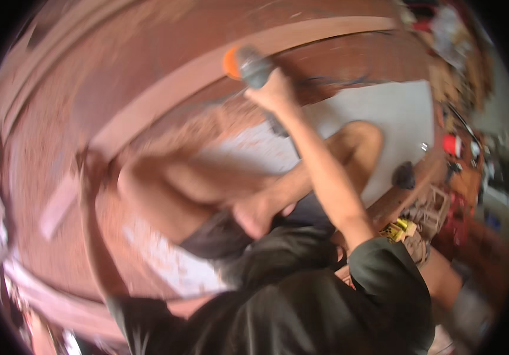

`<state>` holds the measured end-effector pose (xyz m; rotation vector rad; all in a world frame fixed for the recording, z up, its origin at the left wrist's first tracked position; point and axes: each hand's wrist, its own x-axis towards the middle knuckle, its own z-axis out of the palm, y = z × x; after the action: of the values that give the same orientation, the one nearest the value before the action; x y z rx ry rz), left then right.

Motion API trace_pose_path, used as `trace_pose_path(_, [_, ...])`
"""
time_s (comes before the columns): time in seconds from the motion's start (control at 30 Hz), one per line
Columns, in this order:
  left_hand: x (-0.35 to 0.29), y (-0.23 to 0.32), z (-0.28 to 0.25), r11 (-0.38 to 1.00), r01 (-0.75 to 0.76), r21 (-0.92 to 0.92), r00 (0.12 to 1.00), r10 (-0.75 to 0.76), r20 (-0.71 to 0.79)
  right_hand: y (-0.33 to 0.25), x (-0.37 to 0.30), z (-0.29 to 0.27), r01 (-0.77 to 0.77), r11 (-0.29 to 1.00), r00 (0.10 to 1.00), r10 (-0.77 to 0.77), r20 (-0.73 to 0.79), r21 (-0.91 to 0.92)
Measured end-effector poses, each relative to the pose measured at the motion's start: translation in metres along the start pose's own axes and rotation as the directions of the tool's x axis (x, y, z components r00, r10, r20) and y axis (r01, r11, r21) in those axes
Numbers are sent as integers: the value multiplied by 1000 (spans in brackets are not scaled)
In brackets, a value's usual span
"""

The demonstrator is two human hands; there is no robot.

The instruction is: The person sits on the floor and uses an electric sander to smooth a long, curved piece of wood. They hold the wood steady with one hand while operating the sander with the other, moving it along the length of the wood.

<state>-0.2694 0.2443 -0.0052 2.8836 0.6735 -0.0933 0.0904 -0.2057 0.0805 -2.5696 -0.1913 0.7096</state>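
Right hand (273,89) wrapped tight around grey power tool (253,67) with orange end, far centre over curved wooden board (165,94); likely heavy, rigid, best gripped mid-body; left hand's state cannot be told.

Single head view, steeply downward, close over lap, blurred.

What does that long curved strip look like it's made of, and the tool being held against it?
The curved strip looks like bare reddish-brown wood, matte, with shavings of the same colour scattered about. The tool in the right hand seems to be grey plastic or metal with an orange end; the picture is too blurred to be sure.
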Motion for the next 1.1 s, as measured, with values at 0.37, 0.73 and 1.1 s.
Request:
trace_pose_path(0.37, [58,71,2,917,-337,212,922,367,-123,47,10,-84,21,973,962,43,-269,230])
trace_pose_path(0.73, [103,193,-35,914,-391,-107,915,398,59,40,20,-62,72,953,990,-32,-137,296])
trace_pose_path(1.1, [-31,-29,31,984,172,50,965,-159,-208,26,34,-36,-52,995,986,38,-163,-82])
